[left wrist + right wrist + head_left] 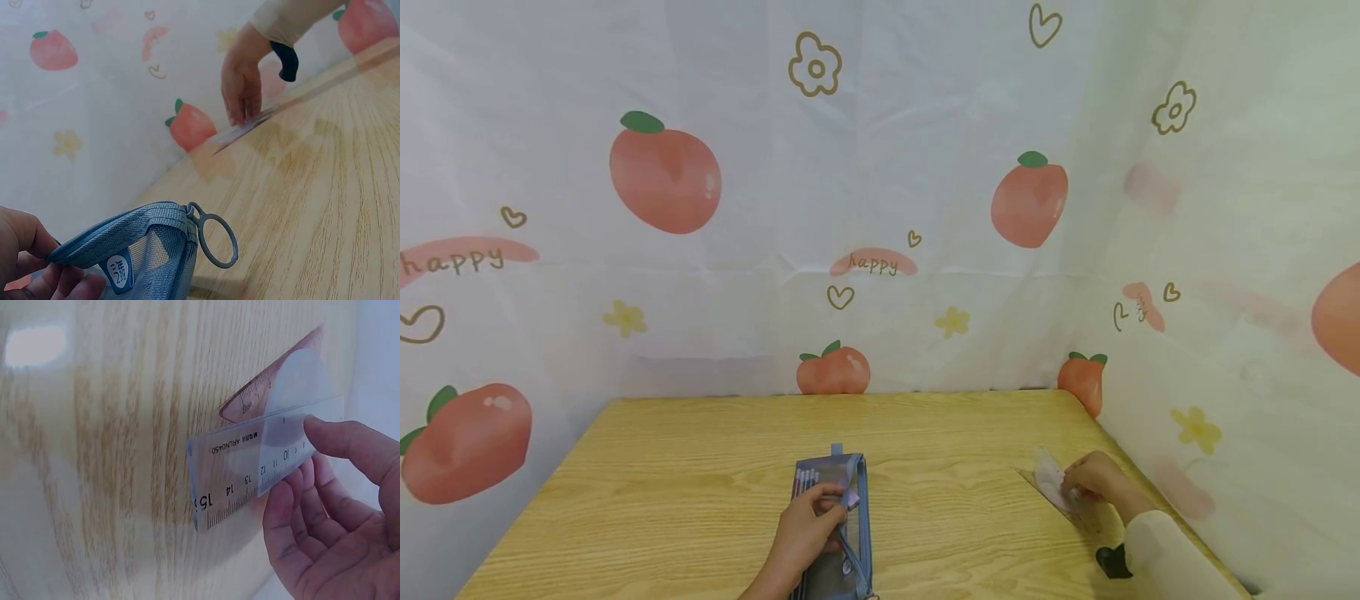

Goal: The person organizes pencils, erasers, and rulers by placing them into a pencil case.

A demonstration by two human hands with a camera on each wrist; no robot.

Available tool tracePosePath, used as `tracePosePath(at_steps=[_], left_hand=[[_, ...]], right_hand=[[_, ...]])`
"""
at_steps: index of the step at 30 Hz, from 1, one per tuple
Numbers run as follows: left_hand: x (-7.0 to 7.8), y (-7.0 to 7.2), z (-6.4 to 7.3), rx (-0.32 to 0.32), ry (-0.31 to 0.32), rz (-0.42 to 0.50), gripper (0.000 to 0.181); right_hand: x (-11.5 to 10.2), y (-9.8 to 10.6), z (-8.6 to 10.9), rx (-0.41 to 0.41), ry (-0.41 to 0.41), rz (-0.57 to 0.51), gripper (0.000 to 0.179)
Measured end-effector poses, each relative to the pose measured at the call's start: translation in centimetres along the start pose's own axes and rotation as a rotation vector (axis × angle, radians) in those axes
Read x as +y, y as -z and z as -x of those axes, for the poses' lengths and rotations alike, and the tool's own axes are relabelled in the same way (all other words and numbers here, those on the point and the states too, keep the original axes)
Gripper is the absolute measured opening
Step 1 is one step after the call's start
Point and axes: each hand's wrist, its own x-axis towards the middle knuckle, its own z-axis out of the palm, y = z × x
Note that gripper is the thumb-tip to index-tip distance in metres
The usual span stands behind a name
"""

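My left hand pinches the edge of a blue mesh pencil case by its zipper opening. Several pencils show inside along its left side. In the left wrist view a ring-shaped zipper pull and a white label appear on the case. Over at the right side of the table, my right hand holds a clear ruler between thumb and fingers, its 15 end pointing away from the hand. Behind the ruler are a pinkish set square and a translucent piece with a rounded edge.
The wooden table carries these things. A white curtain printed with peaches hangs along its back and right sides. A black object is at my right sleeve's cuff.
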Motion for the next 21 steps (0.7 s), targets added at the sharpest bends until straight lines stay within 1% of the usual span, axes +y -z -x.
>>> tracePosePath(at_steps=[7,14,17,18,21], left_hand=[[0.0,0.0,0.0,-0.002,0.003,0.015,0.037],[0.0,0.0,0.0,-0.003,0.005,0.009,0.038],[0.0,0.0,0.0,-0.001,0.007,0.005,0.037],[0.0,0.0,0.0,0.000,0.008,0.004,0.037],[0.1,0.0,0.1,0.006,0.011,0.002,0.037]], right_hand=[[-0.1,0.2,0.5,0.006,-0.020,-0.024,0.012],[0.9,0.3,-0.4,0.010,-0.027,0.002,0.016],[1.7,0.6,-1.0,-0.014,0.001,-0.014,0.019],[2.2,0.7,-1.4,-0.044,0.028,-0.037,0.018],[2.6,0.9,-1.6,-0.080,0.059,-0.089,0.012]])
